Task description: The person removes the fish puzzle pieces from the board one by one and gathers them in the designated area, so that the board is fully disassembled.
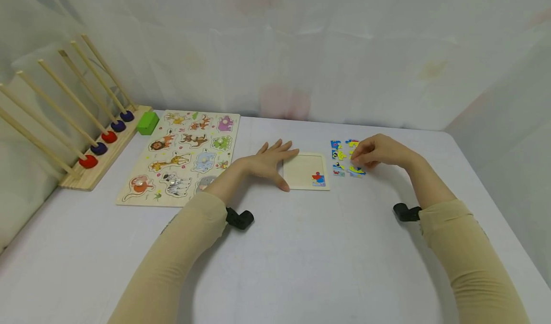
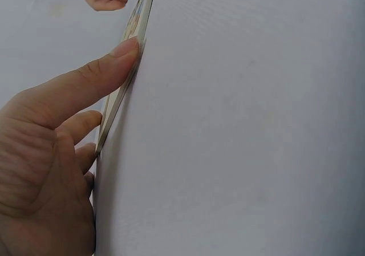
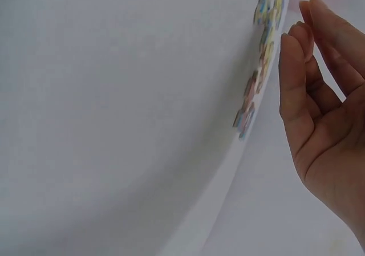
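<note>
My left hand (image 1: 268, 164) spreads its fingers across the left side of a square wooden puzzle frame (image 1: 299, 171). In the left wrist view its thumb (image 2: 111, 65) touches the frame's near edge. Red and blue puzzle pieces (image 1: 318, 179) sit in the frame's near right corner. Over a group of loose jigsaw pieces (image 1: 339, 156) on the right hovers my right hand (image 1: 380, 152), fingers bent, covering some of them. The right wrist view shows no piece between its fingers, and the colourful pieces (image 3: 265, 48) lie beside the fingertips.
On the left lies a wooden animal peg puzzle board (image 1: 146, 166), partly under my left forearm. Beyond it stand a bead rack (image 1: 82, 180) with upright rods, carrying red and dark blue beads, and a green block (image 1: 148, 123). White cloth covers the table (image 1: 301, 257) and hangs behind it.
</note>
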{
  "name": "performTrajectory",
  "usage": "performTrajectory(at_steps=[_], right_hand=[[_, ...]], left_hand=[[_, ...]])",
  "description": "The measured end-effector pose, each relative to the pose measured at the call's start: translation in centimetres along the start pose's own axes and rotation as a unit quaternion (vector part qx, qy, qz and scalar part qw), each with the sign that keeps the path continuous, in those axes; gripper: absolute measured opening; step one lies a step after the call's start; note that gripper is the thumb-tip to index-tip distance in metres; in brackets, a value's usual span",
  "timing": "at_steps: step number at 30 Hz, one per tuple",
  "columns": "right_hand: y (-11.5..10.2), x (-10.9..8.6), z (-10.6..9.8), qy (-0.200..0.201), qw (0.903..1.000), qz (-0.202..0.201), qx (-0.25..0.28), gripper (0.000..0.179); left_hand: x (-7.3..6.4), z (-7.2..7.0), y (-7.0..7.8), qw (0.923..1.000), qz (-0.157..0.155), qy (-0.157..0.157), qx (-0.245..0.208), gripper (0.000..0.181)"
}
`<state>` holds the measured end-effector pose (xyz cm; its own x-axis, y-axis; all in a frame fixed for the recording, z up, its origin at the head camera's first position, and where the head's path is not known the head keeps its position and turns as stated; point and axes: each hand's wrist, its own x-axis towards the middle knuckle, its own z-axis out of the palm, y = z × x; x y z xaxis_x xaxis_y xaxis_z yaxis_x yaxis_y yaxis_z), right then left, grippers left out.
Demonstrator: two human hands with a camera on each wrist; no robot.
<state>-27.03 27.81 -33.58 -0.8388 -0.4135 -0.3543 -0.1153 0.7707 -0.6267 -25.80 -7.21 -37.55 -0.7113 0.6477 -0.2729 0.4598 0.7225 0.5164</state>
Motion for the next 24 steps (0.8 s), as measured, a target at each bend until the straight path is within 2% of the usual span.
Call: performTrajectory(at_steps=[8, 11, 15, 24], right_hand=[[-1.9, 0.4, 0.8, 0.016, 0.9996, -0.021, 0.011, 0.027], [-2.5, 0.6, 1.3, 0.016, 0.9988, -0.043, 0.02, 0.026], [-3.2, 0.9, 2.1, 0.004, 0.9966, -0.074, 0.036, 0.026], [-4.6, 2.0, 3.8, -0.03, 0.9952, -0.091, 0.021, 0.024]], left_hand=[[0.0, 0.0, -0.1, 1.0, 0.001, 0.0, -0.002, 0.112], [0.0, 0.0, -0.1, 1.0, 0.001, 0.0, -0.003, 0.112], [0.0, 0.0, 0.0, 1.0, -0.001, 0.001, 0.0, 0.112], [0.0, 0.0, 0.0, 1.0, -0.004, 0.001, 0.004, 0.111]])
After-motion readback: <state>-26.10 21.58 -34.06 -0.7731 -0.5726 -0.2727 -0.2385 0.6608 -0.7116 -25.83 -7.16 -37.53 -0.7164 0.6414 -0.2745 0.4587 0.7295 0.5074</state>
